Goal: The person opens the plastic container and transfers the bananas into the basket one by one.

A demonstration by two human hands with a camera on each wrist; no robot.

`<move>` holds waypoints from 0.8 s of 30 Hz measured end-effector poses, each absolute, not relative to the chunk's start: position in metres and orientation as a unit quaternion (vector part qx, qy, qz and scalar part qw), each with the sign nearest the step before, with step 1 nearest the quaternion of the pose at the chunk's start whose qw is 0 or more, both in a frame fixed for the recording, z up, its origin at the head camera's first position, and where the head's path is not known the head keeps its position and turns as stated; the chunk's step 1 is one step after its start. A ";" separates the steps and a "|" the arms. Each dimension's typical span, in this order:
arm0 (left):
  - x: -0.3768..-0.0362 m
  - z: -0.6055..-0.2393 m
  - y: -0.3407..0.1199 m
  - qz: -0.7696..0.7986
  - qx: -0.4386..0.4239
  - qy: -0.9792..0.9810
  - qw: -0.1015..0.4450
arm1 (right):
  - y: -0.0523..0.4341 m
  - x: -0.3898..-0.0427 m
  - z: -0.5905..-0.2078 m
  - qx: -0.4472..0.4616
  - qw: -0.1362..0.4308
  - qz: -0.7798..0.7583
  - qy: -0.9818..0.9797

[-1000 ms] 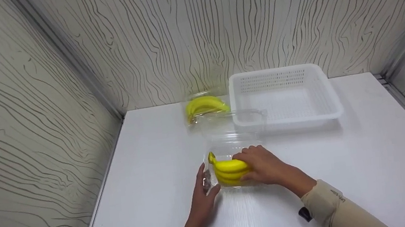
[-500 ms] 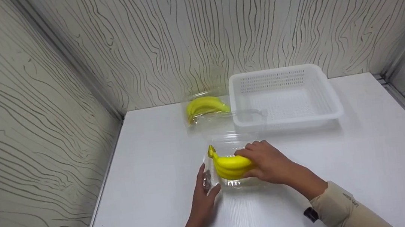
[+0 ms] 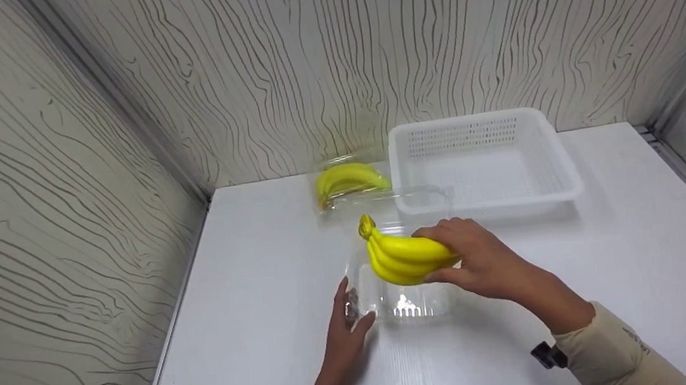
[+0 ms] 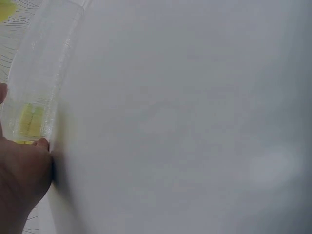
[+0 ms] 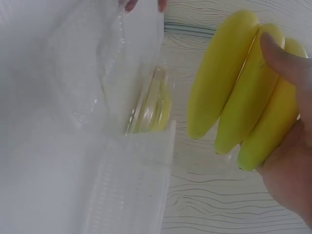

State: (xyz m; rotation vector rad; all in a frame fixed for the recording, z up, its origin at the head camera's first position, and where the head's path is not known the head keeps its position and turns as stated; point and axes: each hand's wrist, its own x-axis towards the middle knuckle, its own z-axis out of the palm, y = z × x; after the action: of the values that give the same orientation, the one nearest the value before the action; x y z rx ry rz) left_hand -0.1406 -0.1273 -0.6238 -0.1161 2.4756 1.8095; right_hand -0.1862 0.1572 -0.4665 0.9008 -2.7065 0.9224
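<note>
A bunch of yellow bananas [image 3: 404,257] is gripped by the right hand [image 3: 484,260], fingers curled over it, and has been raised since a second ago out of the clear plastic container [image 3: 393,302] to hang above it, nearer the white basket [image 3: 483,162]; the container is thus judged emptied of fruit. The container's near left edge is touched by the left hand [image 3: 346,329], whose grasp cannot be told; a second banana bunch [image 3: 348,179] is seen against the back wall only from the head camera; the thumb pressed on the held bananas [image 5: 243,92] is shown only by the right wrist camera, and the left wrist camera gives a sliver of hand [image 4: 22,180] against the clear wall [image 4: 39,83].
</note>
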 end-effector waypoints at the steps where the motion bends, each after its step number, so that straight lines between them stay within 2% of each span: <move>1: -0.140 -0.624 -0.127 0.589 -0.039 0.806 0.036 | 0.160 -0.185 -0.463 0.296 0.072 0.310 -0.900; 14: -0.142 -0.625 -0.128 0.593 -0.037 0.803 0.046 | 0.203 -0.185 -0.431 0.191 0.055 0.402 -0.894; 24: -0.138 -0.625 -0.129 0.589 -0.029 0.807 0.041 | 0.235 -0.189 -0.429 0.103 0.061 0.450 -0.885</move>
State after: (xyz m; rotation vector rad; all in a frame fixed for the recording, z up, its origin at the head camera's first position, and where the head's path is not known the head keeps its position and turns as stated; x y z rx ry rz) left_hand -0.1378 -0.1288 -0.6246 -0.0895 2.4702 1.8032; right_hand -0.1891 0.2348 -0.4294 0.3120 -2.6782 1.3612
